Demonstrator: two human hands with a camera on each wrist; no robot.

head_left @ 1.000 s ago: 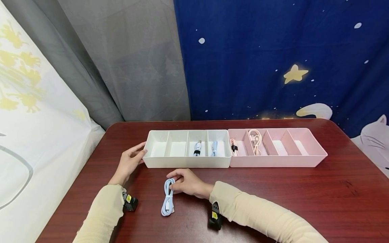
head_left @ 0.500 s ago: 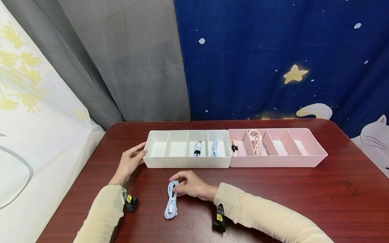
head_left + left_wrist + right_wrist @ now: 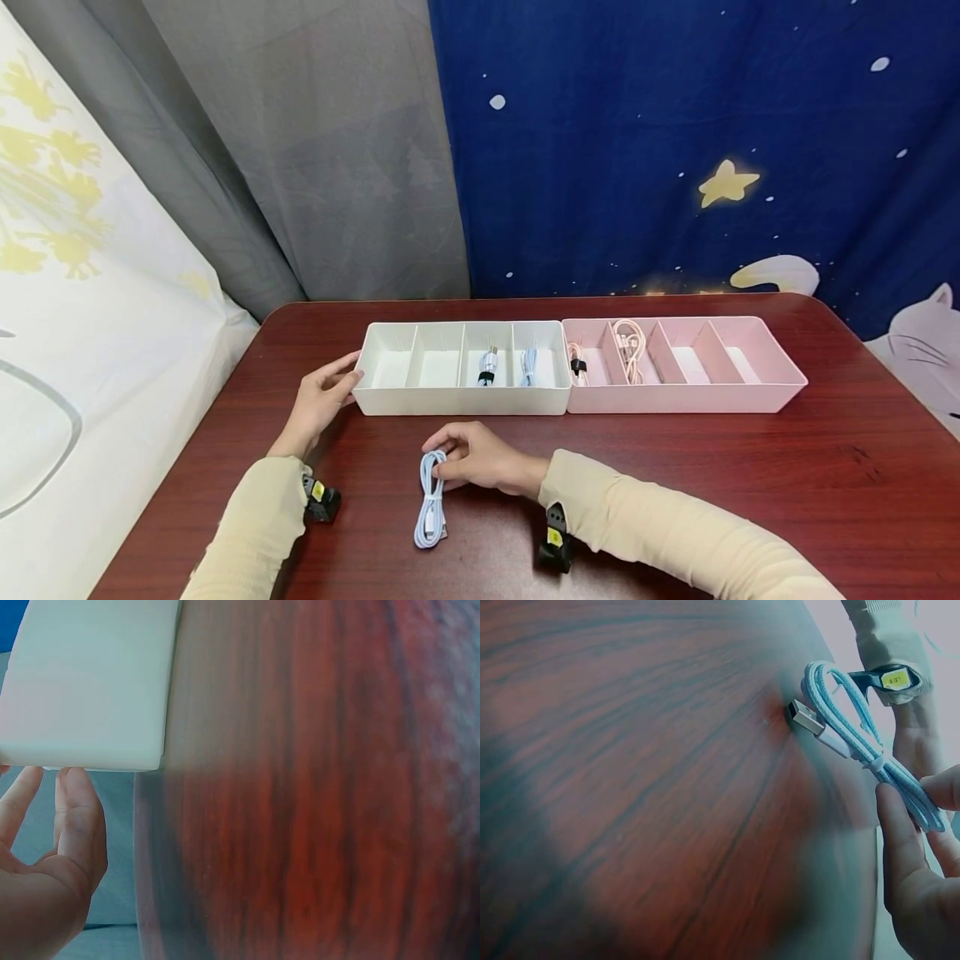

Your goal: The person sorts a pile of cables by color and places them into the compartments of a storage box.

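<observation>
Between the thumb and fingers of my right hand (image 3: pixel 483 458) a coiled light-blue USB cable (image 3: pixel 430 508) is pinched by one end, in front of the white box. In the right wrist view the cable (image 3: pixel 855 727) shows a tie round its middle and a metal USB plug. My left hand (image 3: pixel 317 404) touches the left end of the white divided box (image 3: pixel 461 401); in the left wrist view its fingertips meet the box's end wall (image 3: pixel 86 682). Two compartments of that box hold cables: a blue one with a black strap (image 3: pixel 487 367) and a light-blue bundle (image 3: pixel 528 367).
A pink divided box (image 3: pixel 682 398) stands against the white box's right end. In it lie a pink cable with a black strap (image 3: pixel 577 365) and a looped pink cable (image 3: pixel 632 350). Both boxes stand on a reddish-brown table (image 3: pixel 675 475), with curtains (image 3: pixel 360 150) behind.
My right hand has moved to the right and slightly toward me with the light-blue USB cable still in its grip. The left hand stays at the white box's end.
</observation>
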